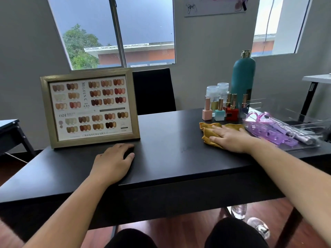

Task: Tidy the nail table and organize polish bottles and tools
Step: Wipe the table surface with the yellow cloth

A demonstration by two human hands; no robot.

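Observation:
My right hand (231, 138) lies flat, fingers spread, pressing a mustard-yellow cloth (209, 130) onto the black nail table (170, 158) at its right side. My left hand (114, 160) rests palm down on the table in front of the framed colour chart (89, 106), holding nothing. Several polish bottles stand in a group at the back right: a pink one (207, 110), a mint one (219, 111) and a red one (232, 109). Purple plastic tools (265, 129) and pens lie in a clear tray (304, 138) at the far right.
A tall teal pump bottle (243, 77) and two clear bottles (217, 92) stand behind the polishes. A black chair back (154, 90) is behind the table. Side tables flank it left (9, 129) and right (317, 78). Clear bottles (258, 226) lie on the wooden floor beneath.

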